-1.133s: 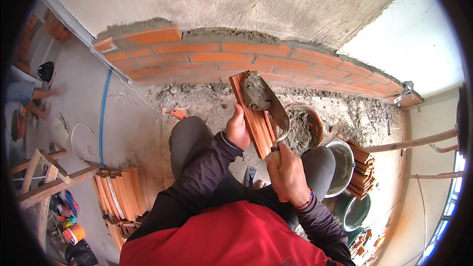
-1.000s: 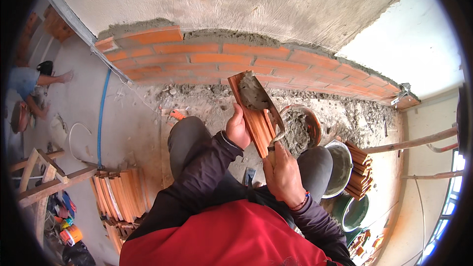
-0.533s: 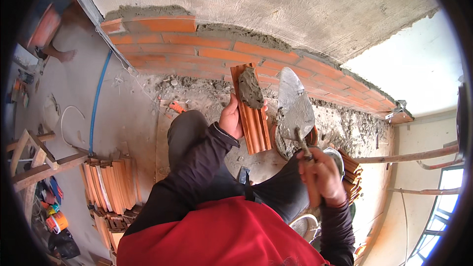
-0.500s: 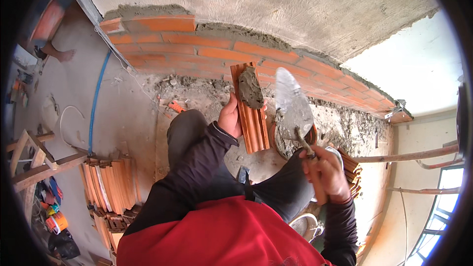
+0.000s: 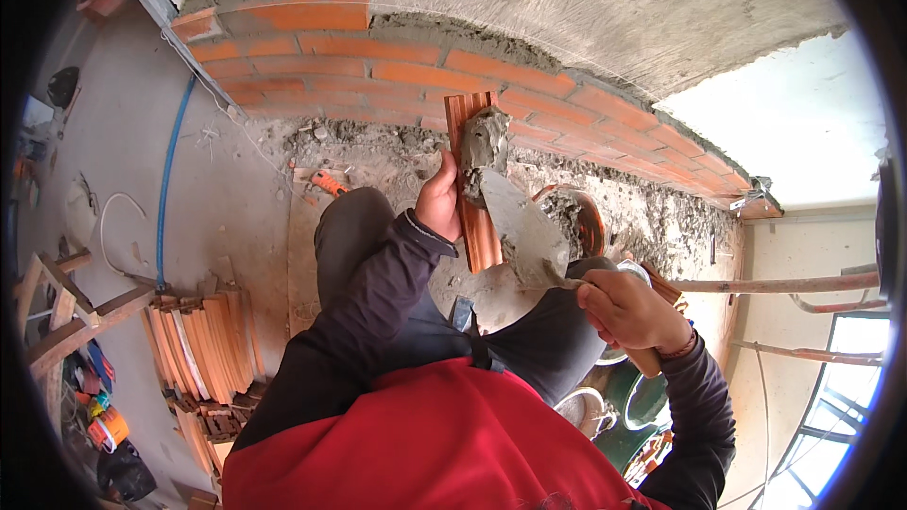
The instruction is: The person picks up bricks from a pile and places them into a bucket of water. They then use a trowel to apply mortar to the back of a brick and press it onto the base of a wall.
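Observation:
My left hand (image 5: 440,202) is closed around the left side of a grooved terracotta brick (image 5: 484,244), held upright above my lap. Grey mortar (image 5: 485,140) is heaped on the brick's upper half. In my right hand (image 5: 631,310) is the wooden handle of a pointed trowel (image 5: 526,224). The trowel's blade lies against the lower edge of the mortar, across the brick's right side. Behind the blade stands an orange-rimmed tub (image 5: 590,223) with mortar in it, partly hidden. Ahead runs a low brick wall (image 5: 406,73) with mortar along its top.
Stacked terracotta pieces (image 5: 213,345) stand at the left beside a wooden frame (image 5: 76,321). A blue hose (image 5: 173,184) crosses the floor. An orange-handled tool (image 5: 328,182) lies by my left knee. Poles (image 5: 775,285) jut in from the right; buckets (image 5: 581,408) stand by my right thigh.
The trowel has swung left and down from beside the brick onto its mortar. The mortar now sits taller and narrower. The person at the far left has mostly gone from view.

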`<state>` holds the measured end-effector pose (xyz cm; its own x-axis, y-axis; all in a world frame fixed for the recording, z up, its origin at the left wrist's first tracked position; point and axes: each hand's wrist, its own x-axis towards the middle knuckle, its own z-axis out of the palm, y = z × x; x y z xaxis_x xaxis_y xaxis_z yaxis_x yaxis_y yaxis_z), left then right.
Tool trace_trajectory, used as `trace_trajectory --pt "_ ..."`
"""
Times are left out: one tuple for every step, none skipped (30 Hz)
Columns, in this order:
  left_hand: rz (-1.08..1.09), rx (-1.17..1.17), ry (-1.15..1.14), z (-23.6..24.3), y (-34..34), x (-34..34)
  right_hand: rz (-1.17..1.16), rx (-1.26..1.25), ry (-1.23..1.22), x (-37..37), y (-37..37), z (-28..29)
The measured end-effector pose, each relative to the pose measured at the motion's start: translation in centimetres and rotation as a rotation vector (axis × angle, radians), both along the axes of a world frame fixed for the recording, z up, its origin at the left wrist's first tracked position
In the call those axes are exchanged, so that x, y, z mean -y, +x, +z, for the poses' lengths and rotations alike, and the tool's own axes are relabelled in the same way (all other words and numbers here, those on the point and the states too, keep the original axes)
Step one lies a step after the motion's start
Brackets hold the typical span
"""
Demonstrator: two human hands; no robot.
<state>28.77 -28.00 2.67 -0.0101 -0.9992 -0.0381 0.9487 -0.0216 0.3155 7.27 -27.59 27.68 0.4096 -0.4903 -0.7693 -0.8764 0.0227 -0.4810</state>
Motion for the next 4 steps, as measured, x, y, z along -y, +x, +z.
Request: trace_trajectory --pt "0.005 -0.008 0.002 0.0 0.1 0.0 -0.025 -0.012 0.021 0.0 0.1 0.0" --pt "-0.008 -0.012 -0.006 0.0 0.4 -0.1 -0.045 0.003 0.036 -0.1 0.0 -0.3" --pt "-0.022 -0.023 -0.019 0.2 0.6 -0.2 -0.066 0.013 0.047 -0.2 -0.3 -0.7" --pt "-0.036 -0.033 -0.032 0.4 0.8 -0.3 -0.086 0.024 0.058 -0.5 -0.8 -1.2"
